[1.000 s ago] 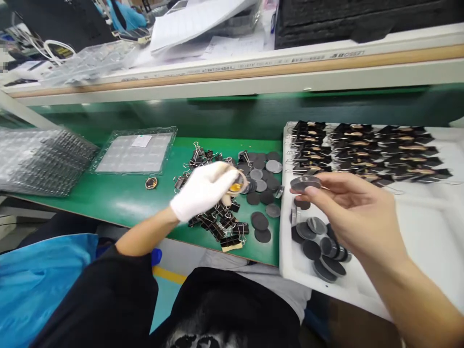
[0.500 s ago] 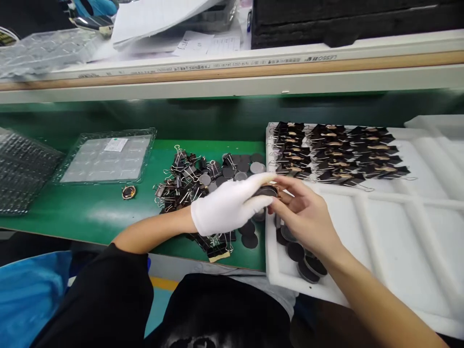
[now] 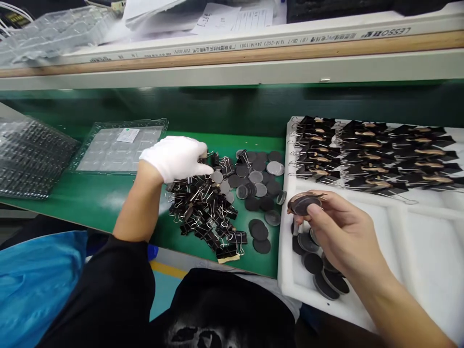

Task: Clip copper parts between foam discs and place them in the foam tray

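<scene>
My left hand [image 3: 177, 157], in a white glove, is over the upper left of a heap of black binder clips [image 3: 208, 212]. Its thumb and finger are apart beside the clips' wire handles; no clip is visibly held. My bare right hand [image 3: 344, 227] pinches a round black disc with a copper-coloured part [image 3: 306, 204], just above the left edge of the white foam tray [image 3: 284, 256]. My fingers cover part of it. Loose black and grey discs [image 3: 259, 188] lie between the clips and the tray. More discs [image 3: 313, 263] are piled in the tray under my right hand.
Rows of clipped assemblies [image 3: 369, 145] fill the tray's far compartments. Left on the green bench [image 3: 119, 193] are a clear plastic tray [image 3: 119, 150] with a label and a stack of clear trays [image 3: 34, 157]. A shelf edge [image 3: 217, 58] crosses behind, with papers [image 3: 232, 19] on it.
My left hand has let go of the disc part and moved left to the binder clips. The right hand keeps the part alone. The view has shifted slightly.
</scene>
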Demonstrator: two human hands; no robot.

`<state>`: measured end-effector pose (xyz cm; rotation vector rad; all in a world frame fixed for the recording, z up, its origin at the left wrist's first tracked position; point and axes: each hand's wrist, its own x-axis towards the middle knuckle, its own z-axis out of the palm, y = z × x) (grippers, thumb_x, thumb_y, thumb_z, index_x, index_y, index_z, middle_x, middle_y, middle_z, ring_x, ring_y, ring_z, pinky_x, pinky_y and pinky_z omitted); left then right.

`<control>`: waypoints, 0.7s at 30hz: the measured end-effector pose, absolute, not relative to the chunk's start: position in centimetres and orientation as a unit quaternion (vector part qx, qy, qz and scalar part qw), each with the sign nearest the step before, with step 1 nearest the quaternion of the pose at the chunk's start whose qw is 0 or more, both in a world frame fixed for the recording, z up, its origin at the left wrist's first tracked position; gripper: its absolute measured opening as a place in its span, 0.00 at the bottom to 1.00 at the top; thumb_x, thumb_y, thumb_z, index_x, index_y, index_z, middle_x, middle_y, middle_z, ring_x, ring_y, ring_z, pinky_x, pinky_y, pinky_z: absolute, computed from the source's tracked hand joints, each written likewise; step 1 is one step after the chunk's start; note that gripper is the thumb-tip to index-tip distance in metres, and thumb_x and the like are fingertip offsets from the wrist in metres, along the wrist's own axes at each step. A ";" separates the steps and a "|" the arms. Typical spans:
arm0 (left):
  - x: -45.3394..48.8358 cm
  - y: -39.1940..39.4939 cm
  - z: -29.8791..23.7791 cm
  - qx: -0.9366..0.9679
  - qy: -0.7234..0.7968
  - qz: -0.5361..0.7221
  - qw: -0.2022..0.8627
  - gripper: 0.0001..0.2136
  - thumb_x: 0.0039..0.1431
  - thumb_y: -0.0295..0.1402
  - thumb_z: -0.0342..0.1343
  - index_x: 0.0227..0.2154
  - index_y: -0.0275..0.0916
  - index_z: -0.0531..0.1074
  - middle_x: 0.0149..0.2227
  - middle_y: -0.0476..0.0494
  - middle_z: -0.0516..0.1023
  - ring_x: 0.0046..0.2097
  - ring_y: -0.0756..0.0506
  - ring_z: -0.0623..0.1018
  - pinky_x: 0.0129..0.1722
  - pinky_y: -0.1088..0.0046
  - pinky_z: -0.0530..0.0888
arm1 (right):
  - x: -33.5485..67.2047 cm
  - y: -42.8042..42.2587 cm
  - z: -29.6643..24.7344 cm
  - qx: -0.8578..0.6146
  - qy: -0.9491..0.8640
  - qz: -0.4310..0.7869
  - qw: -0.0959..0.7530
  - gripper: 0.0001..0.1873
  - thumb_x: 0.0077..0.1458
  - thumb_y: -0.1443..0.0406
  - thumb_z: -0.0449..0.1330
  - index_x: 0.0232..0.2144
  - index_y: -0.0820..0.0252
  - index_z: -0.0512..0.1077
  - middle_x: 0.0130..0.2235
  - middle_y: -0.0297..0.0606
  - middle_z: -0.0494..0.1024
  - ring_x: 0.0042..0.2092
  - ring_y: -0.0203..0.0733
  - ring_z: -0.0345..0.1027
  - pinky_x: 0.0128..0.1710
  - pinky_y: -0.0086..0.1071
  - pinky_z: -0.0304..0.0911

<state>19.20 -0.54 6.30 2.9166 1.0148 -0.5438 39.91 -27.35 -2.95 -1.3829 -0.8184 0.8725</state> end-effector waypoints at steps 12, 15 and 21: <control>18.5 1.2 6.6 0.957 0.268 -0.102 0.052 0.13 0.61 0.47 0.54 0.34 0.42 0.74 0.32 0.45 0.78 0.30 0.46 0.73 0.33 0.69 0.64 | 40.3 -27.0 -2.9 -0.544 -0.425 0.453 0.565 0.05 0.65 0.60 0.67 0.42 0.47 0.83 0.40 0.36 0.83 0.42 0.40 0.80 0.44 0.31 0.77; 19.4 -1.2 7.3 0.960 0.253 -0.031 0.118 0.12 0.61 0.43 0.56 0.41 0.41 0.72 0.36 0.46 0.79 0.32 0.46 0.75 0.35 0.69 0.66 | 39.8 -26.8 -2.6 -0.512 -0.464 0.453 0.564 0.04 0.65 0.60 0.67 0.41 0.48 0.83 0.43 0.40 0.81 0.44 0.42 0.80 0.43 0.34 0.79; 22.5 -6.5 5.8 0.954 0.135 -0.003 0.269 0.09 0.59 0.31 0.56 0.43 0.41 0.70 0.30 0.53 0.77 0.27 0.51 0.72 0.32 0.74 0.67 | 38.9 -26.9 -2.7 -0.504 -0.472 0.442 0.573 0.07 0.64 0.61 0.68 0.44 0.47 0.84 0.61 0.44 0.73 0.60 0.50 0.75 0.51 0.41 0.79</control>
